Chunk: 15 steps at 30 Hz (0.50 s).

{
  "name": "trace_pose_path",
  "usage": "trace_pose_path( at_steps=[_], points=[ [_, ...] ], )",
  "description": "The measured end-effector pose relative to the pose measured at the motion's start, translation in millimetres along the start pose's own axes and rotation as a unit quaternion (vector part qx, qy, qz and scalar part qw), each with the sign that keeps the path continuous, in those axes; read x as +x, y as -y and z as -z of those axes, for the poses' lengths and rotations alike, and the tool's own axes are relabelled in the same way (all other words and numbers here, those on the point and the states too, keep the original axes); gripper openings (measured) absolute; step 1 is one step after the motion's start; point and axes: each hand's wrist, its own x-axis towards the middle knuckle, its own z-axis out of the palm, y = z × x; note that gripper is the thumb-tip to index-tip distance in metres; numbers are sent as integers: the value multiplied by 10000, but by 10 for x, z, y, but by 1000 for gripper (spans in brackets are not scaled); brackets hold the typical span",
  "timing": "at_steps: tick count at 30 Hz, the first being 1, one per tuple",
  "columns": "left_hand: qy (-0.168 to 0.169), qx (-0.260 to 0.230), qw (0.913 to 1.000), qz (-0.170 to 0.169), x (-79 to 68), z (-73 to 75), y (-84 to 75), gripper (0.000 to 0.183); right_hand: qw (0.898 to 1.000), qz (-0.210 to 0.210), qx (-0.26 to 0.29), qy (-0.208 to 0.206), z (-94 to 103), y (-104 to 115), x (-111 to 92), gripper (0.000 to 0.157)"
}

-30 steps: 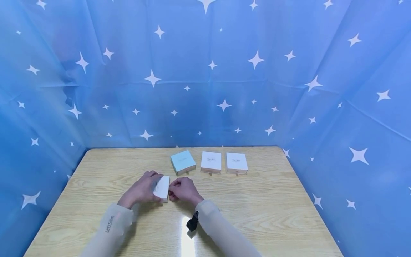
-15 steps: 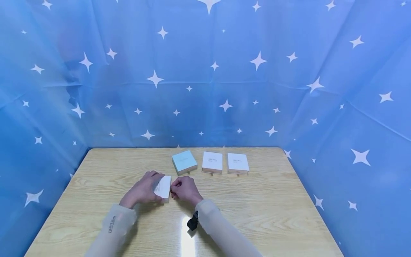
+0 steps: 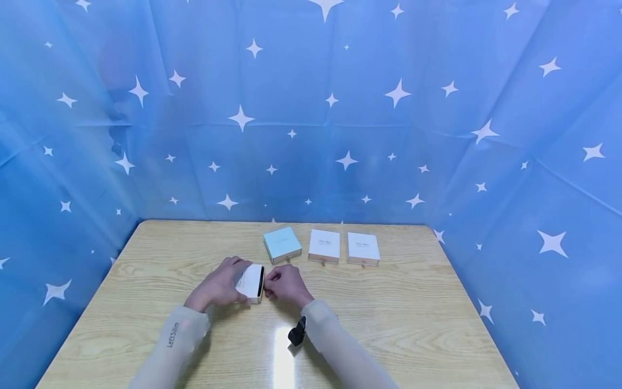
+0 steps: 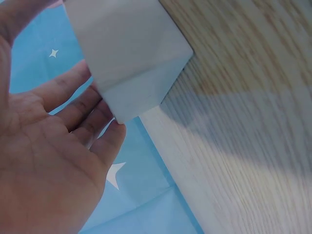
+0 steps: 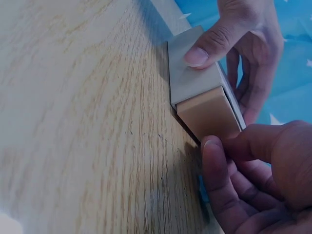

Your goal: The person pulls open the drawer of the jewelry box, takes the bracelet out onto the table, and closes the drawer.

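the left hand (image 3: 220, 284) grips a white rectangular cardboard box (image 3: 249, 283); the right hand (image 3: 289, 285) pinches its tan drawer (image 5: 209, 113), now slightly out.

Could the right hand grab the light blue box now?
Probably yes: the light blue drawer box lies just beyond the right hand, with nothing seen between. But that hand pinches at the drawer of the white box, so it would likely have to let go first.
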Motion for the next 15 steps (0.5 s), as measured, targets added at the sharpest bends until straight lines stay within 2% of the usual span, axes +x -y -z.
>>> trace_pose_path(
  at_steps=[15],
  points=[
    [-21,-58,10000,-2,-7,-5,8,103,10000,30,41,35,56,-31,-21,11]
  ],
)
